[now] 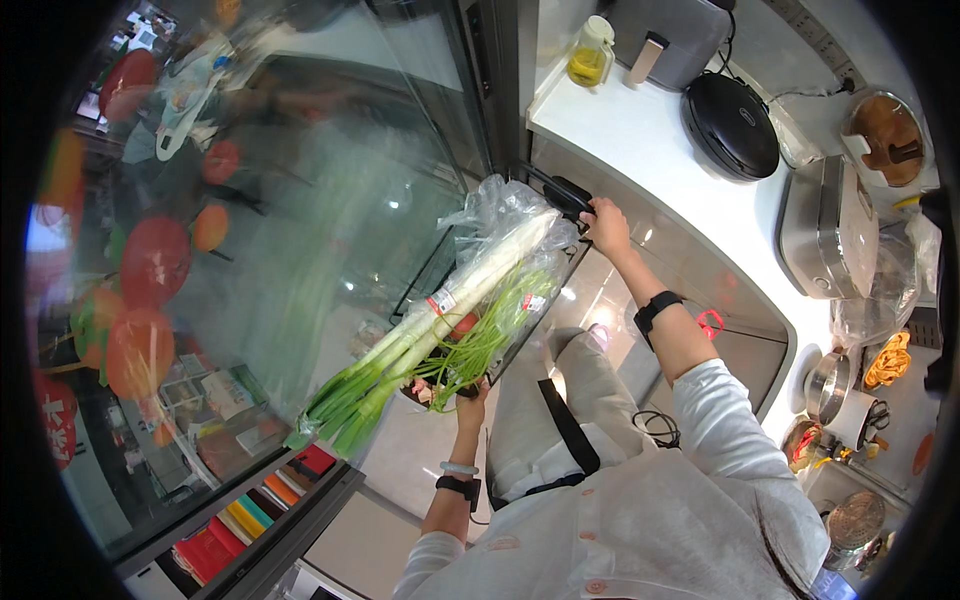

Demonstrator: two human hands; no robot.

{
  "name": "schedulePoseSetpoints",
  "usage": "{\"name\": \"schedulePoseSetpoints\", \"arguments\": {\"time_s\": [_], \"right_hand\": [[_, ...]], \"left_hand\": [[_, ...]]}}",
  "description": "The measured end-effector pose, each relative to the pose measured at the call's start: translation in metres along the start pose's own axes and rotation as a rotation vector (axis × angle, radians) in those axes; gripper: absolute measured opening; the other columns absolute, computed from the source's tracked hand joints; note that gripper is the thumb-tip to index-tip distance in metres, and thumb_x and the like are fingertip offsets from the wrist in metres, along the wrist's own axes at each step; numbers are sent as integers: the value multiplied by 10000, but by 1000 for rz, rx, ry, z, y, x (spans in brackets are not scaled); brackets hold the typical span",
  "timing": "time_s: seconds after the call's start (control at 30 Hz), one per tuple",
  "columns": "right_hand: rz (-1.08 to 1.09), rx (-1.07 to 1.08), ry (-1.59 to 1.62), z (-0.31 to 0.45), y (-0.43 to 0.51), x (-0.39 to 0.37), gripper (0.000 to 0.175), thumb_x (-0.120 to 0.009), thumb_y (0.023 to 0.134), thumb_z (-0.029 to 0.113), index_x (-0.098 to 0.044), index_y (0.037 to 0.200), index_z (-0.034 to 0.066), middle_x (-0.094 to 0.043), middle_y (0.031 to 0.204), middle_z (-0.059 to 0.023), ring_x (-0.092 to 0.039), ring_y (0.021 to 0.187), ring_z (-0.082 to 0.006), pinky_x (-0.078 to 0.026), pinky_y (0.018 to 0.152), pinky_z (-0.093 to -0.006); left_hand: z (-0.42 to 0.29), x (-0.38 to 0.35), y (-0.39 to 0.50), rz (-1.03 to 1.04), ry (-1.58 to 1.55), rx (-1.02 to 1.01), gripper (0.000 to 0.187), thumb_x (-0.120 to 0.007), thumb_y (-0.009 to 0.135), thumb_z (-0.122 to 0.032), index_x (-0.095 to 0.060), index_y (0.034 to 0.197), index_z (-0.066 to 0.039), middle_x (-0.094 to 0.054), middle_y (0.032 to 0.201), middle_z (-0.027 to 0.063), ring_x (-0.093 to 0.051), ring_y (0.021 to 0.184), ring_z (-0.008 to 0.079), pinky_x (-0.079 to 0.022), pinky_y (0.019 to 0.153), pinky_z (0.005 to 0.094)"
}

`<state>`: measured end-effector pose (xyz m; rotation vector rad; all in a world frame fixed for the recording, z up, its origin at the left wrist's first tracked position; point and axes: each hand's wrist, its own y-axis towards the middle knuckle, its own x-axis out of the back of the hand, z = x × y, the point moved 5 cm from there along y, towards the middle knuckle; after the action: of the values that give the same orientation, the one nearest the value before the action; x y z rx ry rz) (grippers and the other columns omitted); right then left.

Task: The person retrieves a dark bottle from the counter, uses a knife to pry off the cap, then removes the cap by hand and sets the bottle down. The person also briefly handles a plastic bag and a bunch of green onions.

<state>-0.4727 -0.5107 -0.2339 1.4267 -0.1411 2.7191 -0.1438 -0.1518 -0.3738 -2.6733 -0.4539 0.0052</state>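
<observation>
Before me is a dark wire basket heaped with vegetables. Long scallions or leeks in clear plastic wrap lie slantwise across it, white ends at the upper right, green leaves sticking out at the lower left. Beside them are thin green stems in a labelled bag and a round red item. My right hand is closed around the basket's black handle. At the basket's near lower end, my left hand grips its rim, the fingers partly hidden under the stems.
A glass door or partition with fruit decals stands at the left. On the white counter at the right are an oil bottle, a round black appliance and a rice cooker. Books stand at the lower left.
</observation>
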Motion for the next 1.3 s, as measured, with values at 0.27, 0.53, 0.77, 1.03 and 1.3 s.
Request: {"name": "schedulePoseSetpoints", "arguments": {"time_s": [0.27, 0.53, 0.77, 1.03, 1.3], "right_hand": [[63, 102, 280, -12, -19, 22, 486, -669, 827, 97, -554, 1294, 26, -672, 932, -172, -661, 883, -311, -520, 783, -398], [92, -239, 370, -158, -233, 41, 442, -684, 856, 171, -576, 1258, 21, -680, 863, -138, -654, 779, -209, -515, 709, -336], [-199, -1007, 893, -245, -567, 59, 378, -639, 929, 161, -566, 1260, -6, -690, 875, -78, -642, 754, -133, -513, 675, -267], [-618, -1095, 1133, -196, -811, 100, 408, -617, 963, 224, -545, 1311, 23, -700, 1026, -99, -673, 924, -166, -530, 803, -293], [-1135, -971, 1252, -122, -1018, 161, 398, -617, 955, 279, -586, 1293, 70, -697, 1029, -70, -634, 922, -138, -494, 858, -282]], "left_hand": [[-1, -7, -6, -2, 2, 99, 220, -681, 910, -94, -613, 1097, 0, -626, 1104, 56, -569, 1029, 172, -445, 929, 330], [6, 11, -35, 225, 338, 622, 878, -739, 836, -435, -341, 1450, 50, -496, 1387, 208, -475, 1284, 289, -335, 1092, 375], [-28, -68, -58, 963, 530, 343, 544, -653, 934, -293, -496, 1367, -3, -614, 1206, 42, -566, 1090, 122, -437, 922, 248], [-82, -255, -242, 1647, 686, 69, 421, -609, 976, -301, -542, 1288, -26, -629, 1187, 71, -579, 1119, 156, -447, 978, 305], [-81, -352, -555, 2154, 822, 59, 412, -543, 1005, -299, -519, 1322, -38, -631, 1258, 98, -589, 1153, 164, -442, 989, 314]]}}
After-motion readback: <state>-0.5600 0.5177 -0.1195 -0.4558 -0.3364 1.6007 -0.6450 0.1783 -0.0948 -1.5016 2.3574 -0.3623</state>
